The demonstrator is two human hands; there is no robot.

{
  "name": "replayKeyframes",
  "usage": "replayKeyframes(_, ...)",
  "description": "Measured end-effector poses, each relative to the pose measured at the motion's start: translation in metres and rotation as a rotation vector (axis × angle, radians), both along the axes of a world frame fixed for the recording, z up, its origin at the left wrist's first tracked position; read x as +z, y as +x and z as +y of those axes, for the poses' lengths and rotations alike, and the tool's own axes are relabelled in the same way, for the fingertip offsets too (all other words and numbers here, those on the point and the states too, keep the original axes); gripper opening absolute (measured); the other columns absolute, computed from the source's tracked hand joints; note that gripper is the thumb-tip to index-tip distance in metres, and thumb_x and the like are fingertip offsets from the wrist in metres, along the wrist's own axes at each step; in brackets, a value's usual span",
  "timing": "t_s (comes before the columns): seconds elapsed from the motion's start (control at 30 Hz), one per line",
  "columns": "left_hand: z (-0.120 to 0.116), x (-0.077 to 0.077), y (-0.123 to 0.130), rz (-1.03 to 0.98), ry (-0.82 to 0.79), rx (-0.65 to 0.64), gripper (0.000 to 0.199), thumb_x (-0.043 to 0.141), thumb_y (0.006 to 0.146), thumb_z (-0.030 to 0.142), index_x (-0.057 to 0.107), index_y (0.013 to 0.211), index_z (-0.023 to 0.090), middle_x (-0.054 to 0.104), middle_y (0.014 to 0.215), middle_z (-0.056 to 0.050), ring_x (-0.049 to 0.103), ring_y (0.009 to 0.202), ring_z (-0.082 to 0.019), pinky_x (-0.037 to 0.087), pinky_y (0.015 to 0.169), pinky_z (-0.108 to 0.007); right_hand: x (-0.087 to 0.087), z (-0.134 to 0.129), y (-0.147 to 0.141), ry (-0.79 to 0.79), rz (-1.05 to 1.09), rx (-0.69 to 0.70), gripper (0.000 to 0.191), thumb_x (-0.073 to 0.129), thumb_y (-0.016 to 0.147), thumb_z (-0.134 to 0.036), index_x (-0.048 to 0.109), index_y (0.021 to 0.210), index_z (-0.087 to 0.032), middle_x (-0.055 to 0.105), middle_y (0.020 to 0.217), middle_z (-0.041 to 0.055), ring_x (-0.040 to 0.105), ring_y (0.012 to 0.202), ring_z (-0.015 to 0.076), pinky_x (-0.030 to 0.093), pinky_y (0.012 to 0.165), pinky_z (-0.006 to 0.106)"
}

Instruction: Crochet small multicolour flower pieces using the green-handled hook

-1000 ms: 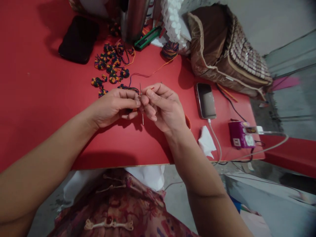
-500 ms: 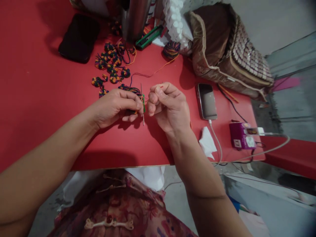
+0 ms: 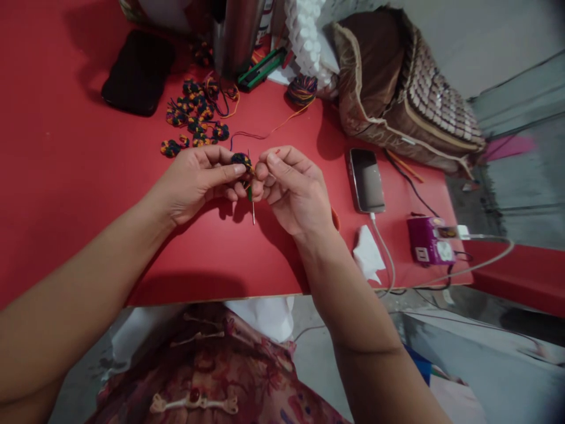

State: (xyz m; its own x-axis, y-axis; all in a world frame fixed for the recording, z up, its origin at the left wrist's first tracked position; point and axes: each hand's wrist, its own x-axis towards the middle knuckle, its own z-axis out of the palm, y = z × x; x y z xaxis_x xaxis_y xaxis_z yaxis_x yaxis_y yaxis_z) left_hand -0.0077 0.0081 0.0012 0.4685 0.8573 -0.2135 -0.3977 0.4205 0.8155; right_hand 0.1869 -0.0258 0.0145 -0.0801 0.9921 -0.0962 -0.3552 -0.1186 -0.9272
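My left hand (image 3: pixel 196 181) is closed, thumb and fingers pinching a small crocheted piece (image 3: pixel 241 159) in dark blue, green and orange yarn. A slim crochet hook (image 3: pixel 253 213) with a green grip stands nearly upright between my hands; fingers cover part of it. My right hand (image 3: pixel 293 185) is closed close beside it, its fingertips meeting at the orange strand of yarn near the piece. A small red-orange spot shows at the right thumb and forefinger. Beyond my left hand lie several crocheted pieces (image 3: pixel 194 115) in the same colours.
A yarn ball (image 3: pixel 302 89) trails a strand toward my hands. Around the red table (image 3: pixel 185 259) are a black case (image 3: pixel 138 73), steel bottle (image 3: pixel 233 38), green cutter (image 3: pixel 262 69), brown bag (image 3: pixel 375 76), charging phone (image 3: pixel 367 179), tissue (image 3: pixel 368 256) and purple adapter (image 3: pixel 426 238).
My left hand has turned, so the crocheted piece shows above its thumb. My right hand has moved slightly left, bringing its fingertips to the piece and the hook.
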Motion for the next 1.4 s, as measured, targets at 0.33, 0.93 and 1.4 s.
replayKeyframes(0.33, 0.003, 0.008, -0.002, 0.001, -0.055, -0.013, 0.024, 0.092, 0.098, 0.014, 0.082, 0.076, 0.017, 0.074, 0.068, -0.004, 0.067, 0.056, -0.01, 0.053, 0.051, -0.017, -0.016, 0.005, -0.001, 0.262, -0.246, 0.004, 0.036, 0.103, 0.093, -0.05, 0.08, 0.101, -0.024, 0.067, 0.071, -0.0082, 0.055, 0.059, 0.0085, 0.055, 0.063, 0.026)
replayKeyframes(0.93, 0.001, 0.005, 0.007, 0.044, 0.019, 0.141, 0.02, 0.078, 0.082, -0.003, 0.076, 0.076, 0.016, 0.071, 0.069, 0.0, 0.061, 0.054, -0.009, 0.052, 0.056, -0.021, -0.02, 0.006, -0.002, 0.146, -0.238, 0.065, 0.031, 0.099, 0.091, -0.041, 0.075, 0.089, -0.022, 0.061, 0.064, -0.0097, 0.042, 0.049, 0.0063, 0.035, 0.048, 0.024)
replayKeyframes(1.4, -0.003, 0.012, 0.007, 0.207, 0.008, 0.108, 0.02, 0.076, 0.087, 0.004, 0.068, 0.075, 0.019, 0.062, 0.058, 0.003, 0.056, 0.046, -0.01, 0.041, 0.044, -0.02, 0.0, 0.003, 0.012, 0.214, -0.33, 0.082, 0.053, 0.1, 0.091, -0.068, 0.073, 0.083, -0.023, 0.056, 0.067, -0.0076, 0.042, 0.058, 0.0081, 0.035, 0.056, 0.027)
